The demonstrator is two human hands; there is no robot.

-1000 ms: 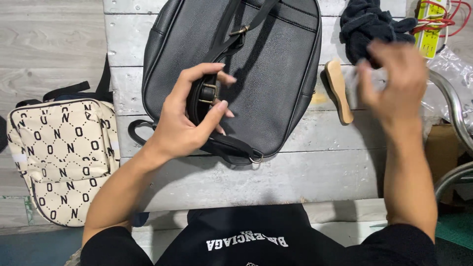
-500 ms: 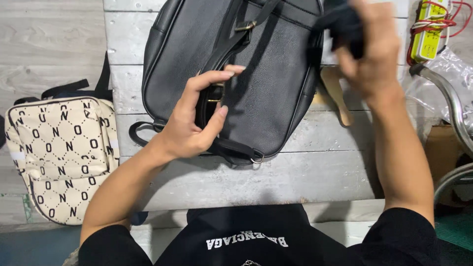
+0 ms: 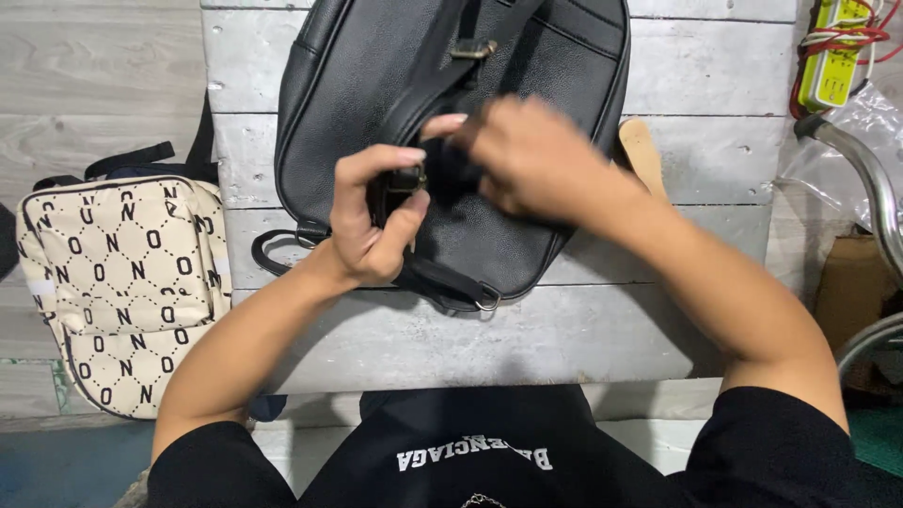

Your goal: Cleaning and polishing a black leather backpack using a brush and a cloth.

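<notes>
A black leather backpack (image 3: 376,85) lies back side up on a white wooden table (image 3: 583,329). My left hand (image 3: 372,226) pinches a metal strap buckle (image 3: 406,179) on the backpack's shoulder strap (image 3: 442,66). My right hand (image 3: 536,160) is closed around a dark cloth (image 3: 453,162) and presses it against the strap right beside the buckle. Most of the cloth is hidden under my fingers.
A cream patterned bag (image 3: 122,282) with black straps stands left of the table. A wooden brush handle (image 3: 644,150) pokes out behind my right wrist. At the right are a yellow-green power strip (image 3: 832,56) with red wires, a plastic bag (image 3: 828,150), a metal tube (image 3: 870,188) and a cardboard box (image 3: 851,292).
My right hand took the dark cloth from the table's far right corner and carried it left to the buckle. My left hand stayed on the buckle.
</notes>
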